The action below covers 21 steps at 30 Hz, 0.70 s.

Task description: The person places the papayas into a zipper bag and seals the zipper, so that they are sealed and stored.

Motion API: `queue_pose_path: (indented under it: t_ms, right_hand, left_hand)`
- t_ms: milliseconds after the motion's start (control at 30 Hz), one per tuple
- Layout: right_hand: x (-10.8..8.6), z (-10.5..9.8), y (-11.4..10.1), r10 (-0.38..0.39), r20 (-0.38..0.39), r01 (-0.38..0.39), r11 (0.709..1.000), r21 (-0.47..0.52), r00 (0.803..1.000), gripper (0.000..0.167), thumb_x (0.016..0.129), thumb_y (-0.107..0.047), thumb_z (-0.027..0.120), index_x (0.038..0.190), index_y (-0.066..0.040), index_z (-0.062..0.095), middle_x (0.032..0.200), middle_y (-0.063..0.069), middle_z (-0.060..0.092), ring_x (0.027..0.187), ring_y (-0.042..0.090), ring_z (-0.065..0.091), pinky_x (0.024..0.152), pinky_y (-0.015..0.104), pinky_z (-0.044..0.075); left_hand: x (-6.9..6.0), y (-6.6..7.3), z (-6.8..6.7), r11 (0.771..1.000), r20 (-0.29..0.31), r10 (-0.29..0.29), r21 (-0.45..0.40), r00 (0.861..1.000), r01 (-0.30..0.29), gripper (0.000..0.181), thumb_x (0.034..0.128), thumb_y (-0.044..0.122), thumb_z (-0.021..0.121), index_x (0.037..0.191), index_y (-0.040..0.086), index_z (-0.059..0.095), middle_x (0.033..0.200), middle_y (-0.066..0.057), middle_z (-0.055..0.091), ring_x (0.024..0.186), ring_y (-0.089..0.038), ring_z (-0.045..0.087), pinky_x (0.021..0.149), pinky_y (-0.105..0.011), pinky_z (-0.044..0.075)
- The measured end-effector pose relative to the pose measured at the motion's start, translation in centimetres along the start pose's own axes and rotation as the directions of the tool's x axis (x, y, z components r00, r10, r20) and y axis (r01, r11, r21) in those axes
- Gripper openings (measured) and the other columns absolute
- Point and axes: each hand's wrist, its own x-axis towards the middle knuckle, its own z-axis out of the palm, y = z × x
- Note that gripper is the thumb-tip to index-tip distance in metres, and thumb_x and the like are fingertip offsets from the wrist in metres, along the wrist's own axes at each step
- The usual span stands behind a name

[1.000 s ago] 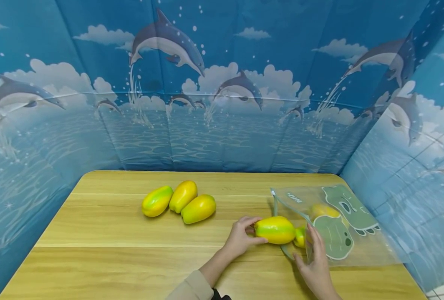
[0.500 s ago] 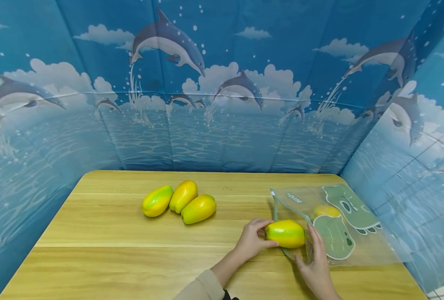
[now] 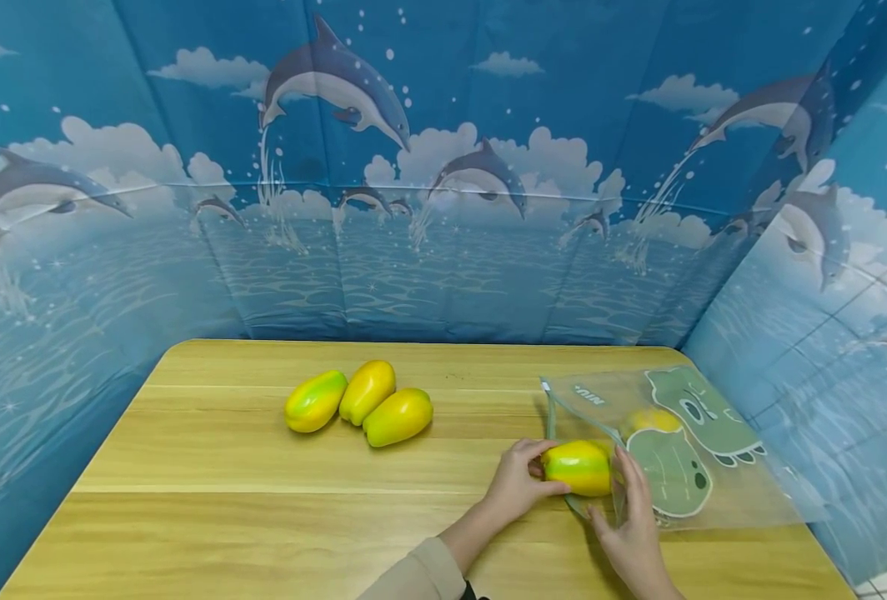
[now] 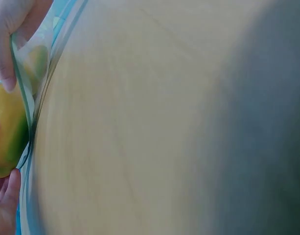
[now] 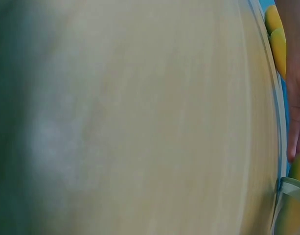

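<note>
My left hand (image 3: 522, 482) grips a yellow-green papaya (image 3: 580, 468) by its near end, thumb below and fingers above. The papaya's far end sits in the mouth of a clear zip bag (image 3: 759, 500) with green cartoon prints, lying on its side. My right hand (image 3: 629, 521) holds the bag's edge at the mouth, fingers raised and thumb lower down. Inside the bag another yellow papaya (image 3: 655, 419) shows through the plastic, partly hidden by the print. In the left wrist view the green bag rim (image 4: 23, 93) curves around the held papaya (image 4: 8, 127).
Three more papayas (image 3: 398, 417) lie together at the back left of the wooden table (image 3: 226, 533). A blue dolphin-print cloth (image 3: 443, 275) hangs behind and beside the table.
My left hand has moved right, carrying the papaya into the bag's mouth. The papaya that showed just inside the opening is now hidden. My right hand has hardly moved.
</note>
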Motion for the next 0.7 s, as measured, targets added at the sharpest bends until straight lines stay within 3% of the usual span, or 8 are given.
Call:
queue_pose_path:
  t_ms: [233, 467, 700]
  right_hand:
    - [0.0, 0.0, 0.1, -0.03, -0.009, 0.03, 1.0, 0.002, 0.999, 0.104, 0.047, 0.034, 0.067, 0.138, 0.009, 0.026, 0.136, 0.029, 0.028, 0.124, -0.003, 0.027, 0.095, 0.003, 0.028]
    - [0.0, 0.0, 0.2, -0.043, -0.015, 0.043, 0.999, -0.003, 0.999, 0.103, 0.045, 0.034, 0.067, 0.137, 0.01, 0.026, 0.136, 0.029, 0.028, 0.123, -0.003, 0.028, 0.095, 0.003, 0.029]
    - [0.0, 0.0, 0.2, -0.033, -0.01, 0.032, 0.999, -0.015, 0.999, 0.105, 0.045, 0.035, 0.067, 0.138, 0.009, 0.025, 0.136, 0.028, 0.028, 0.123, -0.004, 0.027, 0.094, 0.002, 0.029]
  left_hand:
    - [0.2, 0.0, 0.8, 1.0, 0.032, 0.004, -0.023, 0.999, -0.003, 0.055, 0.0735, 0.015, 0.075, 0.123, 0.003, 0.055, 0.109, -0.005, 0.054, 0.09, -0.004, 0.055, 0.074, -0.011, 0.048]
    - [0.4, 0.0, 1.2, 0.99, 0.041, -0.019, -0.142, 0.999, 0.024, 0.051, 0.0748, 0.008, 0.073, 0.122, 0.003, 0.055, 0.113, -0.006, 0.055, 0.097, -0.01, 0.056, 0.078, -0.014, 0.049]
    - [0.5, 0.0, 1.3, 0.966, 0.068, -0.069, -0.246, 0.995, 0.084, 0.047, 0.0779, 0.008, 0.071, 0.123, 0.004, 0.055, 0.117, -0.004, 0.054, 0.101, -0.01, 0.053, 0.081, -0.017, 0.049]
